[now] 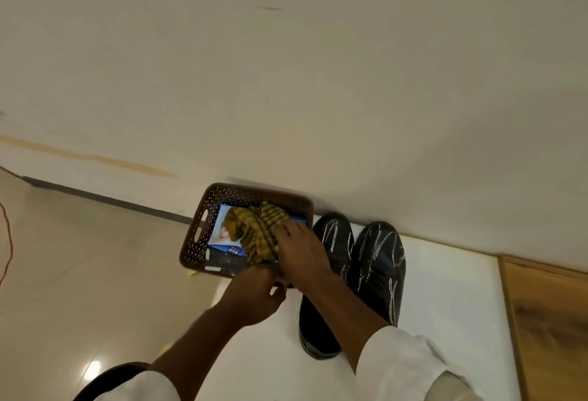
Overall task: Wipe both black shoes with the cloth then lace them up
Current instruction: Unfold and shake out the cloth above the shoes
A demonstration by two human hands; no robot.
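Two black shoes stand side by side on a white mat by the wall, both streaked with white scribble marks: the left shoe (334, 241) and the right shoe (380, 267). A yellow-and-dark checked cloth (259, 230) lies bunched in a brown perforated basket (203, 225) left of the shoes. My right hand (299, 251) reaches into the basket, fingers laid on the cloth's right edge. My left hand (254, 297) is at the basket's near rim, fingers curled; what they hold is hidden. No laces are visible.
Under the cloth the basket holds a blue printed packet (222, 235). The white mat (451, 289) runs right to a wooden panel (547, 321). The wall rises just behind the shoes. Beige tiled floor (95, 273) spreads left, with an orange cord (8, 241) at the far left.
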